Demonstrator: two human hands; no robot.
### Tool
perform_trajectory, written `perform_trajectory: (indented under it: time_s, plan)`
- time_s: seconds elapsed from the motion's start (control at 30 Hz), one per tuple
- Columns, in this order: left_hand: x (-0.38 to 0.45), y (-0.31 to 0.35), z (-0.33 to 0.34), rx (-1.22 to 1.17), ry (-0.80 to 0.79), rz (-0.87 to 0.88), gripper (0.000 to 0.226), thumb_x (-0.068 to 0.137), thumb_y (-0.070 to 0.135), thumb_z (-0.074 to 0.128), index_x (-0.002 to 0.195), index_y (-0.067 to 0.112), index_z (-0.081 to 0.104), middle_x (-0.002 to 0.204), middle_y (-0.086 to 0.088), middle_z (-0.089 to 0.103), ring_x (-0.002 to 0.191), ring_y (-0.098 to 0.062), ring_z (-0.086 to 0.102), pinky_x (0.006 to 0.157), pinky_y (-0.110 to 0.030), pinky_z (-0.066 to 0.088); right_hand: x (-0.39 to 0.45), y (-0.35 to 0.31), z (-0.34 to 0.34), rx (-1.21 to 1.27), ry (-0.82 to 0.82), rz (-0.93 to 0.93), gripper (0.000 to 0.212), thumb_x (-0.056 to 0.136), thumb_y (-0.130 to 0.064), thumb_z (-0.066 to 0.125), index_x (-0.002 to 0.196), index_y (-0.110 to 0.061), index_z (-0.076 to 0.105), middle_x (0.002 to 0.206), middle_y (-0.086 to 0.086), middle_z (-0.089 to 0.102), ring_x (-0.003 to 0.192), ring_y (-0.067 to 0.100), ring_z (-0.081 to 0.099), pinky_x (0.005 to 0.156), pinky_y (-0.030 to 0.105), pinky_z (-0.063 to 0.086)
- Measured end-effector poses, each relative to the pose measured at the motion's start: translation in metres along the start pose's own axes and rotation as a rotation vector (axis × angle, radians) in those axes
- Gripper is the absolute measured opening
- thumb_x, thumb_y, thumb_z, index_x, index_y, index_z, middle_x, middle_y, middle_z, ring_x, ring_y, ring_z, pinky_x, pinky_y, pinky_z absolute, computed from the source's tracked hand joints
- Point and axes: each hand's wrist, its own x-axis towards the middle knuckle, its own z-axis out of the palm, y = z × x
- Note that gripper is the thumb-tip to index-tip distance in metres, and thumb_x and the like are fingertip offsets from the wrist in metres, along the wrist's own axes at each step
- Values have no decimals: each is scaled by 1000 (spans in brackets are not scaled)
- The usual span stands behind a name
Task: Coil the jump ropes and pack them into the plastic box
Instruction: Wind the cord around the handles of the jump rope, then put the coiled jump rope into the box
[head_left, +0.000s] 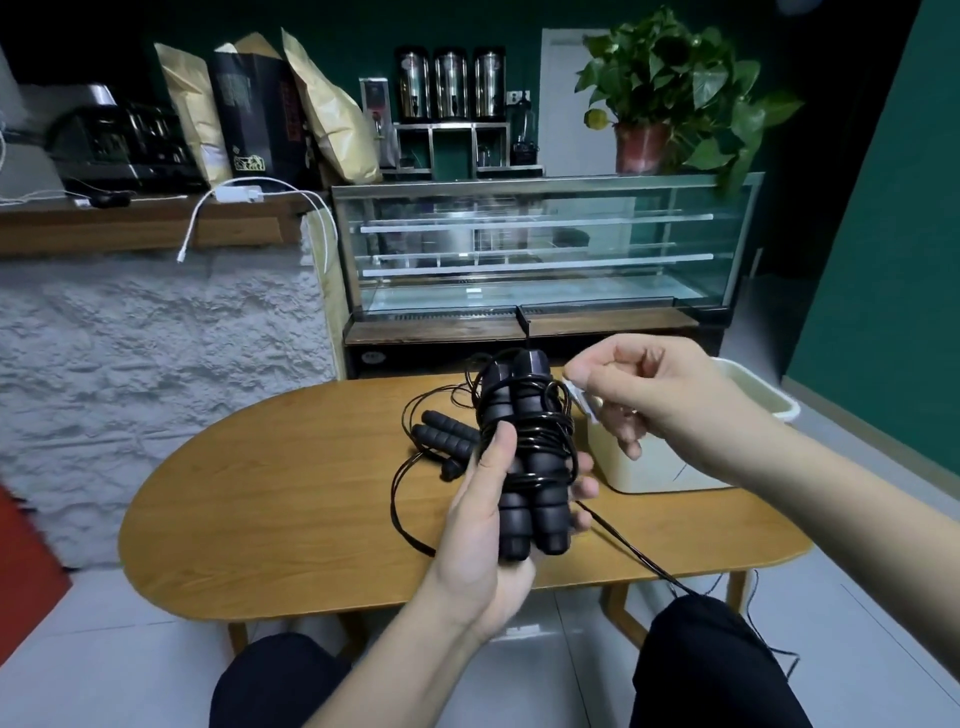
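Handles (524, 467) of one rope were gripped upright in the left hand (488, 525), cord wound round them. Right hand (660, 395) was held curled beside the top, apparently pinching the cord; contact unclear. Box (769, 400) sat on the table (291, 519) just right, behind the right hand, nearer that hand. Second rope (441, 439) lay loose behind. No readable labels.
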Motion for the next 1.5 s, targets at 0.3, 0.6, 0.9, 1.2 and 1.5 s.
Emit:
perform_trajectory:
  time_s: [0.3,0.6,0.9,1.2,1.5]
  plan:
    - [103,-8,-2,104,120,-84,51,99,48,47,131,11,64,119,-12,71,105,-21,68,88,-32,52,29,65,-48,82,154,186,32,98,-28,59,110,0,65,89,9,65,76,17,69,53,32,56]
    - [249,-43,40,488,-28,-210,52,100,45,58,131,4,61,126,-17,70,118,-40,65,104,-61,48,70,110,-147,-52,304,202,33,92,-41,66,113,-17,66,99,1,66,77,13,66,65,35,59]
    - [371,-138,58,818,0,-400,26,93,28,74,91,3,67,80,-4,67,63,-11,63,74,-29,60,115,187,-252,-581,245,556,43,87,-52,67,99,-11,65,90,9,74,79,27,72,72,41,61]
    - [409,-203,36,952,-55,-698,42,90,20,77,117,-6,58,87,-18,67,78,-31,75,87,-38,62,134,244,-259,-1120,-78,743,40,100,-46,48,110,-8,58,104,9,64,93,25,49,77,30,35]
    - [419,-211,38,1065,-142,-717,59,87,44,76,105,-9,60,76,-26,74,76,-30,76,89,-38,61,135,245,-244,-1425,-42,750,26,98,-5,43,115,-8,62,112,11,60,104,29,63,70,28,38]
